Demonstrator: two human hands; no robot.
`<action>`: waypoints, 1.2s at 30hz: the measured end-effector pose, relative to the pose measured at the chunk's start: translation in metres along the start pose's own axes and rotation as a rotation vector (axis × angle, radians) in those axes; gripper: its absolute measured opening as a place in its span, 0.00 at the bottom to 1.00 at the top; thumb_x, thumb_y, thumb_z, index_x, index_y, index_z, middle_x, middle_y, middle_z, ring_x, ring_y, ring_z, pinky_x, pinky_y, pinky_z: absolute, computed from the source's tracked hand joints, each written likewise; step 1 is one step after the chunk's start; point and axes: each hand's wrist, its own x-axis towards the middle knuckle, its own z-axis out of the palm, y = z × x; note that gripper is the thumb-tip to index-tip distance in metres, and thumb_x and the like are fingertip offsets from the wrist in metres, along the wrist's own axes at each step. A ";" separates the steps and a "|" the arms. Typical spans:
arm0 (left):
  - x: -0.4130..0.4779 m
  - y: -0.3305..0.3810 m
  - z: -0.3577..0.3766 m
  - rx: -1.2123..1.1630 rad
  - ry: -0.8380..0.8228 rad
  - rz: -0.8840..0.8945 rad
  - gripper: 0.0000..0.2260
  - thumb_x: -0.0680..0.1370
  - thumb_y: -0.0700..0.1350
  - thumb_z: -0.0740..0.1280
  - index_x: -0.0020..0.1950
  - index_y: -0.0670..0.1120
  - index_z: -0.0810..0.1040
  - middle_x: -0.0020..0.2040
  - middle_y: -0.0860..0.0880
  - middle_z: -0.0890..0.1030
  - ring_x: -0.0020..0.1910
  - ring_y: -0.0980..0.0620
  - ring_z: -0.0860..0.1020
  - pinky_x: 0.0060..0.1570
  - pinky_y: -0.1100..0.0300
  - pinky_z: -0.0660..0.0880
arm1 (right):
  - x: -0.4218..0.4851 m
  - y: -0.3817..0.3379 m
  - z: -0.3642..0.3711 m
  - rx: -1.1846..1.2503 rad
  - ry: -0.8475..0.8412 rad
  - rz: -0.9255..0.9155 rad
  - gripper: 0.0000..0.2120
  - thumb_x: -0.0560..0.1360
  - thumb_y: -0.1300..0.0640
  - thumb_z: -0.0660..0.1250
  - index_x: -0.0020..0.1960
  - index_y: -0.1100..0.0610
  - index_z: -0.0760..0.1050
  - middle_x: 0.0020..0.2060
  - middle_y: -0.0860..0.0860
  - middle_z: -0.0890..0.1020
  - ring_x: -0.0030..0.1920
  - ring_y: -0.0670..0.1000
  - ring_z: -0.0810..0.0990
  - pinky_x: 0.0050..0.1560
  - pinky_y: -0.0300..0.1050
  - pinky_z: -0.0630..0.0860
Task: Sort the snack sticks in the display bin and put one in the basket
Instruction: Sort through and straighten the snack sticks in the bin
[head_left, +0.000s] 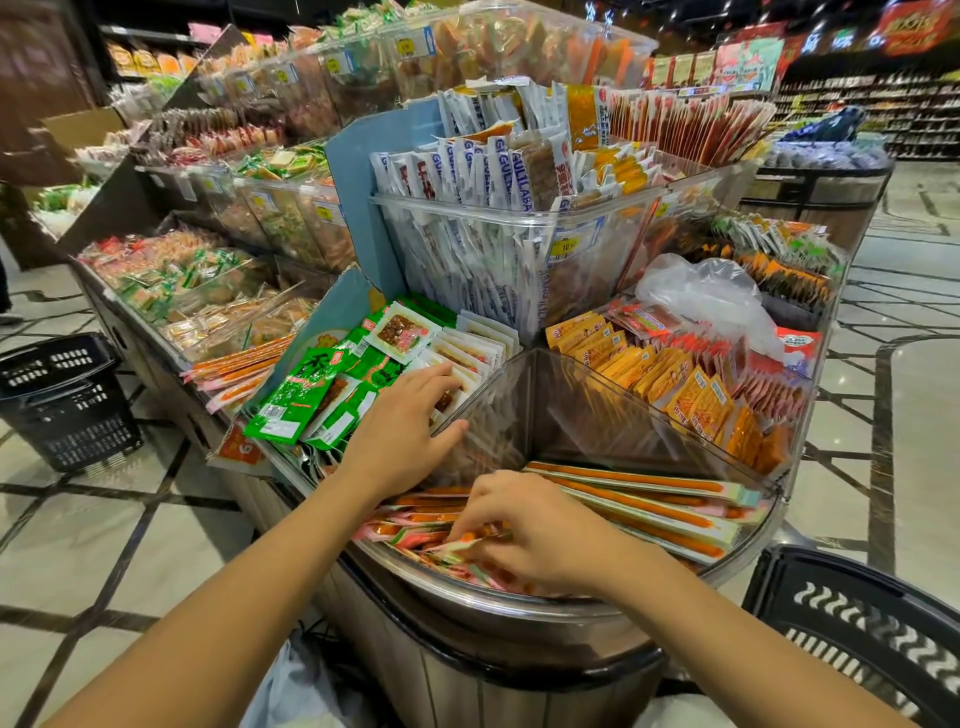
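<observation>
Long orange snack sticks (649, 506) in pale wrappers lie in the front compartment of a clear display bin (519, 605). On the right they are stacked in a neat row; on the left they lie jumbled. My right hand (530, 527) is down in the jumbled pile, fingers curled and pinching stick wrappers (441, 545). My left hand (402, 428) rests with relaxed fingers over the clear divider, its fingertips touching the white snack packs (467, 353) in the compartment behind. A black basket (862, 629) stands at the lower right.
Green packs (306, 400) fill the left compartment, orange and red packs (696, 384) the right one. Tall white stick packs (483, 208) stand in the upper tier. A second black basket (65, 400) sits on the tiled floor at the left.
</observation>
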 end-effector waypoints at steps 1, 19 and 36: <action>0.000 0.000 0.000 0.000 0.001 0.002 0.20 0.79 0.56 0.68 0.70 0.52 0.74 0.77 0.53 0.69 0.75 0.52 0.65 0.74 0.51 0.64 | -0.001 -0.002 -0.001 -0.013 0.045 -0.015 0.11 0.78 0.55 0.70 0.59 0.49 0.82 0.50 0.46 0.78 0.52 0.45 0.74 0.55 0.43 0.73; 0.005 0.012 -0.008 0.080 -0.017 0.065 0.19 0.78 0.54 0.69 0.68 0.49 0.76 0.74 0.48 0.72 0.73 0.48 0.70 0.73 0.51 0.66 | -0.017 0.015 -0.103 0.524 0.690 0.415 0.11 0.73 0.54 0.77 0.43 0.58 0.78 0.29 0.57 0.80 0.29 0.55 0.80 0.32 0.46 0.75; -0.027 0.099 0.027 -0.714 -0.219 -0.037 0.09 0.80 0.51 0.66 0.41 0.52 0.79 0.33 0.54 0.76 0.35 0.58 0.73 0.40 0.52 0.72 | -0.031 0.017 -0.127 0.595 0.928 0.419 0.25 0.82 0.45 0.63 0.34 0.62 0.74 0.24 0.57 0.76 0.22 0.52 0.72 0.27 0.41 0.68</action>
